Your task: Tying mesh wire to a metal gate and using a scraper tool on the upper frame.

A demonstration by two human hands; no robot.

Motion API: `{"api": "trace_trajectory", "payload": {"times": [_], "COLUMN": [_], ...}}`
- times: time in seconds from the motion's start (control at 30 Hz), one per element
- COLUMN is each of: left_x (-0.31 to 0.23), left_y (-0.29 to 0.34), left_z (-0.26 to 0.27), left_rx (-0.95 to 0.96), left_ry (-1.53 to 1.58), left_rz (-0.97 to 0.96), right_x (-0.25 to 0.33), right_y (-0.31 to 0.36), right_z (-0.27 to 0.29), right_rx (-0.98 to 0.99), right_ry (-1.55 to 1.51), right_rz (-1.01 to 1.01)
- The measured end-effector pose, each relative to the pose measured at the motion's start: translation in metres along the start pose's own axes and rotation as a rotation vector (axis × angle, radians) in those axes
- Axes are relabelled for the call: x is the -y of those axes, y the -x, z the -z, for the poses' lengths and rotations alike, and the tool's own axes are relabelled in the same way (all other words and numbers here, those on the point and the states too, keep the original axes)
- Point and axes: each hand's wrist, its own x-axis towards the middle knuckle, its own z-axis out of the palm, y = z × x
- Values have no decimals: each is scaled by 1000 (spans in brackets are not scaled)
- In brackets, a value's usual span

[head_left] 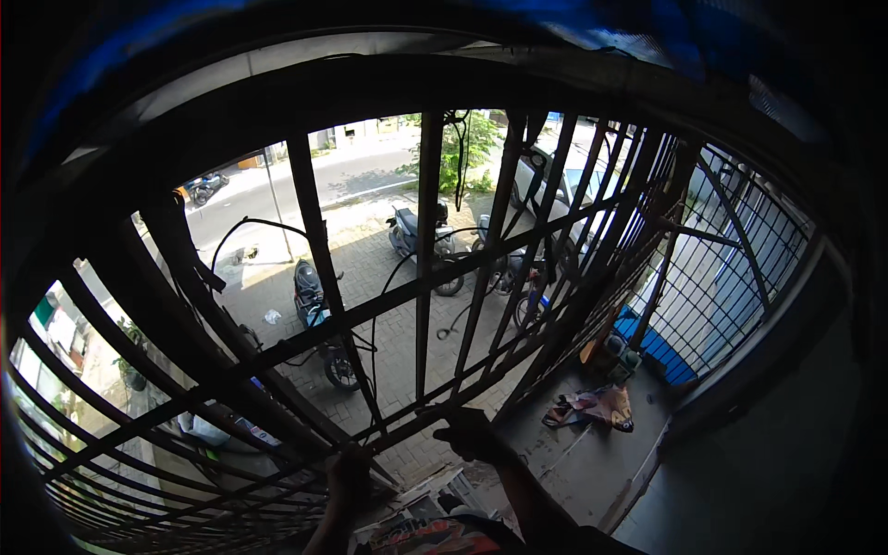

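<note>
A dark metal grille [424, 277] of upright bars and cross rails stands in front of me, seen mostly in silhouette. My left hand [349, 476] is closed in a fist at the grille's lower rail, apparently around a bar; its fingertips are too dark to make out. To its right, my right hand [474, 435] reaches up to the same lower rail [407, 427]. Its fingers touch or lie just above the rail, with the thumb apart below them. Thin dark cables [248, 220] hang loosely among the bars.
Beyond the bars, several parked motorcycles [310, 294] stand on paving beside a road [342, 176]. On the ledge to my right lie a crumpled patterned cloth [592, 409] and a blue object [661, 351], below a mesh panel [740, 250]. Blue sheeting [638, 32] hangs overhead.
</note>
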Motion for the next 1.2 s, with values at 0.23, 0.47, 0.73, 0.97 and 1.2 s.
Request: {"api": "trace_trajectory", "payload": {"times": [0.23, 0.47, 0.73, 0.97, 1.2], "left_x": [13, 38, 5, -97, -140], "left_y": [47, 42, 13, -43, -102], "left_z": [-41, -76, -120, -12, 96], "left_rx": [424, 777, 650, 273, -416], "left_ry": [-253, -608, -323, 228, 103], "left_rz": [-307, -362, -578, -472, -433], "right_x": [2, 3, 2, -53, -175], "right_y": [-12, -11, 15, 43, 99], "right_z": [45, 36, 3, 82, 97], "right_rx": [-477, -292, 83, -634, -780], "right_ry": [-664, -443, -443, -477, -1017], "right_rz": [157, -96, -95, -256, -292]}}
